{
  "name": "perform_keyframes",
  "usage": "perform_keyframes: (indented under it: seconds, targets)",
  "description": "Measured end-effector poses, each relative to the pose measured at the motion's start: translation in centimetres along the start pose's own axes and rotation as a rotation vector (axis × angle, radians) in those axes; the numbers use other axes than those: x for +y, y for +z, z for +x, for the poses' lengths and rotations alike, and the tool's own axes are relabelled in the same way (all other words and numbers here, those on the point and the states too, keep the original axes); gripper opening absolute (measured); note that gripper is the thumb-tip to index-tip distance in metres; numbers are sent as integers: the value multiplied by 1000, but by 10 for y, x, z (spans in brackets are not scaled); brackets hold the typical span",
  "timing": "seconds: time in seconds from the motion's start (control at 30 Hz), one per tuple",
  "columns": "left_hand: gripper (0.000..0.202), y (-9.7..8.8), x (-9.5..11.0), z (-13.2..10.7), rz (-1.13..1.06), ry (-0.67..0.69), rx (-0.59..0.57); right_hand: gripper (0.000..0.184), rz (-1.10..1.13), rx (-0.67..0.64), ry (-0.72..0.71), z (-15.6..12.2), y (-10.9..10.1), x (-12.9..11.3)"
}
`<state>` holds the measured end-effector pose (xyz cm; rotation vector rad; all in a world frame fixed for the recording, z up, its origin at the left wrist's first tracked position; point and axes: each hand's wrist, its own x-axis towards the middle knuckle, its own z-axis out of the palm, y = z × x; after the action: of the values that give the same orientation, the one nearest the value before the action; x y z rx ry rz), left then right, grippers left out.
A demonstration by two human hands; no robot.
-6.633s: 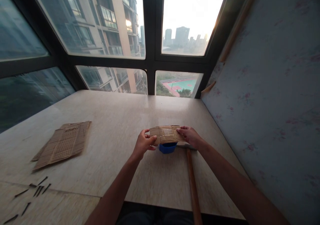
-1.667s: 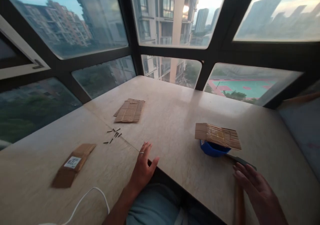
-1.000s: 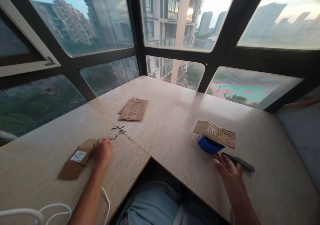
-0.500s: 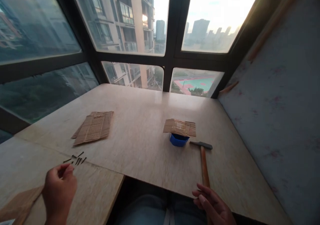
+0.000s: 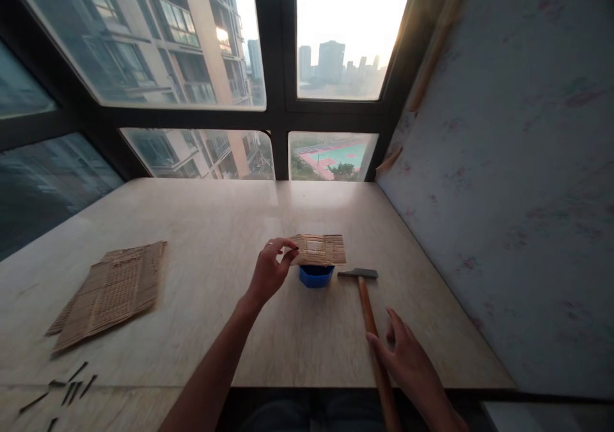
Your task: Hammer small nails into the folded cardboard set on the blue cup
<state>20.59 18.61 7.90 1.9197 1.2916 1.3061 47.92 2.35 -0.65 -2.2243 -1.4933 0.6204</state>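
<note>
My left hand (image 5: 273, 269) is closed in a pinch at the left edge of a ribbed cardboard piece (image 5: 334, 249). A small dark tip, like a nail's, shows at its fingertips; most of it is hidden. The cardboard lies across the top of a blue container (image 5: 316, 277). To its right is a hammer (image 5: 367, 310) with a wooden handle, its head on the table and its handle reaching past the front edge. My right hand (image 5: 407, 358) is beside that handle, fingers apart, the thumb touching or very near the wood.
A stack of ribbed cardboard (image 5: 112, 288) lies on the left of the pale tabletop (image 5: 215, 221). Several dark nails (image 5: 71, 390) are scattered at the front left. Windows border the far side, and a patterned wall (image 5: 503, 227) the right.
My left hand has moved from beside the loose nails to the cardboard on the blue container. The right hand has risen alongside the hammer handle, opening its fingers. The view has turned right.
</note>
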Motion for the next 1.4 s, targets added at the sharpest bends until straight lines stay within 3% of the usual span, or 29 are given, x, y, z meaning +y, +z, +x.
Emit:
perform_keyframes:
  seconds: [0.13,0.27,0.43,0.53,0.63,0.8,1.03,1.23,1.4]
  targets:
    - [11,17,-15,12,86,183,-206,70,-44,-13,-25,-1,10,-2]
    - [16,24,-22,2,101,168,-286,66,-69,-6,-33,1,16,-4]
    - [9,31,-20,-15,3,50,-270,50,95,6,37,11,5,-12]
    - [7,32,-18,-19,-28,26,-262,44,290,-86,165,16,-5,-15]
    - [5,26,-16,-19,-33,30,-245,44,511,-169,275,17,-11,-13]
    - [5,13,-12,-19,4,12,-163,43,743,-148,271,20,-21,-15]
    - [5,18,-11,-28,-23,-39,-218,46,834,-145,103,57,-37,-57]
    - [5,20,-7,-31,-20,-41,-238,48,861,-115,7,103,-24,-99]
    - [5,21,-6,-33,-7,-21,-246,40,823,-76,11,118,-13,-115]
